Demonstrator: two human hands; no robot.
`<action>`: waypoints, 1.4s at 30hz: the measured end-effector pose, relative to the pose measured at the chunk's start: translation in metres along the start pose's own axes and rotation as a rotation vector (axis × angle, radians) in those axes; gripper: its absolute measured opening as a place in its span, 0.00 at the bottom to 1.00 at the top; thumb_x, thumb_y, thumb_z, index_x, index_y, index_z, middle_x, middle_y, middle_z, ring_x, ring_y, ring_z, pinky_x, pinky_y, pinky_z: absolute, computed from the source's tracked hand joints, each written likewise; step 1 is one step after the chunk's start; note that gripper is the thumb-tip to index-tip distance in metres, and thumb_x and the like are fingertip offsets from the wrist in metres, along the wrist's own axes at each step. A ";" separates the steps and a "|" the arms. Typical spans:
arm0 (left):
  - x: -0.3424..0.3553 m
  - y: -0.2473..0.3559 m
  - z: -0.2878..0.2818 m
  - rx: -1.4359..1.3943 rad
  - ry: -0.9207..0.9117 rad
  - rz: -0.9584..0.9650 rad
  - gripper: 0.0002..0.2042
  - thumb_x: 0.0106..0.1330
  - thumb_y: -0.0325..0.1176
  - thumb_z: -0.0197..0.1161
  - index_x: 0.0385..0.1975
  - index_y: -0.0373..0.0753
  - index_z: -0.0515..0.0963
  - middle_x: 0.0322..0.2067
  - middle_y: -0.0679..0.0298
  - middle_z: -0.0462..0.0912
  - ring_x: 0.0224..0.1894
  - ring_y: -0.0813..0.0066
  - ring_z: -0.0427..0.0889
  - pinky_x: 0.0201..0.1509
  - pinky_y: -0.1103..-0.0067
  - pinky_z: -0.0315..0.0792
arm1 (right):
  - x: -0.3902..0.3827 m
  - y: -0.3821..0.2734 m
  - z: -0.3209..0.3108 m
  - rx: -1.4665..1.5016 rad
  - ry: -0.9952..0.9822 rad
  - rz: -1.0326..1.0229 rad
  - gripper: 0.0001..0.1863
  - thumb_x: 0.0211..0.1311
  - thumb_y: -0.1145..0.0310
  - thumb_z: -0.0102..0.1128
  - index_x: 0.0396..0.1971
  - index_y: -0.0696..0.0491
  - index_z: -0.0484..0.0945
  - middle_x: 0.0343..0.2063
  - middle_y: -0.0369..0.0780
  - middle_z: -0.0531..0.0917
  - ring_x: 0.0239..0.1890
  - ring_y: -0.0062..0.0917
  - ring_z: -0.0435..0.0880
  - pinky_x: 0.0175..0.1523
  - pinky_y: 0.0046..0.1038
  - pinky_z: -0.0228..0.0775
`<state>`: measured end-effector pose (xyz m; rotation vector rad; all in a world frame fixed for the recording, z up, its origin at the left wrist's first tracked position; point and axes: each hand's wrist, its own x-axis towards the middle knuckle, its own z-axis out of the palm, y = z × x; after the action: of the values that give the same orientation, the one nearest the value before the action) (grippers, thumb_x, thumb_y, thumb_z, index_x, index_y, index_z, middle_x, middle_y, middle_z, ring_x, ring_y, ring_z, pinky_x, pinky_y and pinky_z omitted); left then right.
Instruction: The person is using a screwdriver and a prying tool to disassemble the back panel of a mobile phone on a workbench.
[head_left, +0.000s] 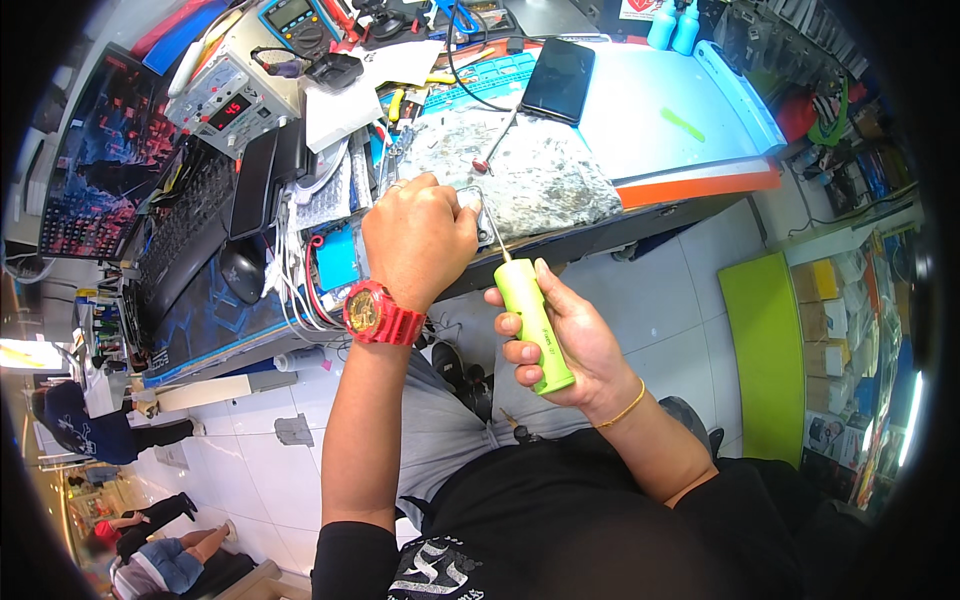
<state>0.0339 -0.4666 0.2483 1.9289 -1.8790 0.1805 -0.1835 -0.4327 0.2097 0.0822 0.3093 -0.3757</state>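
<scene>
My left hand (pixel 420 235), back up with a red watch on its wrist, has its fingers curled on a small pale phone part (pixel 470 205) at the front edge of a mottled stone-like work slab (pixel 560 185). In my right hand (pixel 577 350) is a lime-green handheld tool (pixel 530 325) with a thin metal tip, pointing up at that part beside my left fingers. Whether the tip touches it is too small to tell. A red-ended thin tool (pixel 481 164) lies on the slab just behind.
A black phone (pixel 558 82) lies at the back by a pale blue mat (pixel 660 110). At left are a power supply (pixel 235 85), monitor (pixel 95 150), keyboard (pixel 170 230), mouse (pixel 243 272) and cables. Other people (pixel 85 430) are at lower left. A green panel (pixel 755 360) stands at right.
</scene>
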 end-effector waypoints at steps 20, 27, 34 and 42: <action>0.000 0.001 -0.001 -0.002 -0.006 -0.007 0.18 0.66 0.44 0.78 0.21 0.37 0.88 0.29 0.56 0.86 0.34 0.51 0.88 0.39 0.59 0.80 | 0.000 0.002 0.000 0.061 0.008 0.002 0.37 0.89 0.33 0.40 0.65 0.55 0.73 0.38 0.37 0.81 0.27 0.24 0.82 0.28 0.31 0.80; 0.000 0.002 -0.001 0.006 0.000 -0.011 0.18 0.66 0.45 0.78 0.20 0.37 0.88 0.28 0.57 0.86 0.34 0.51 0.88 0.38 0.58 0.80 | 0.002 0.003 0.000 0.017 -0.007 -0.006 0.35 0.88 0.32 0.43 0.61 0.52 0.77 0.37 0.35 0.83 0.28 0.22 0.83 0.29 0.28 0.81; 0.000 0.001 0.001 0.009 0.013 -0.012 0.18 0.66 0.45 0.79 0.20 0.37 0.88 0.29 0.57 0.86 0.34 0.51 0.88 0.38 0.58 0.80 | 0.001 0.003 0.000 0.001 0.009 -0.014 0.35 0.88 0.32 0.44 0.61 0.52 0.77 0.37 0.35 0.83 0.28 0.22 0.83 0.29 0.28 0.81; 0.000 0.002 0.001 0.019 0.021 -0.013 0.19 0.66 0.45 0.79 0.20 0.37 0.88 0.29 0.57 0.86 0.34 0.51 0.88 0.37 0.58 0.80 | 0.001 0.003 -0.002 0.076 0.008 -0.008 0.36 0.89 0.34 0.41 0.65 0.55 0.74 0.39 0.38 0.82 0.27 0.26 0.83 0.28 0.33 0.81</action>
<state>0.0319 -0.4672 0.2475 1.9435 -1.8573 0.2149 -0.1818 -0.4303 0.2077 0.1571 0.3036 -0.3950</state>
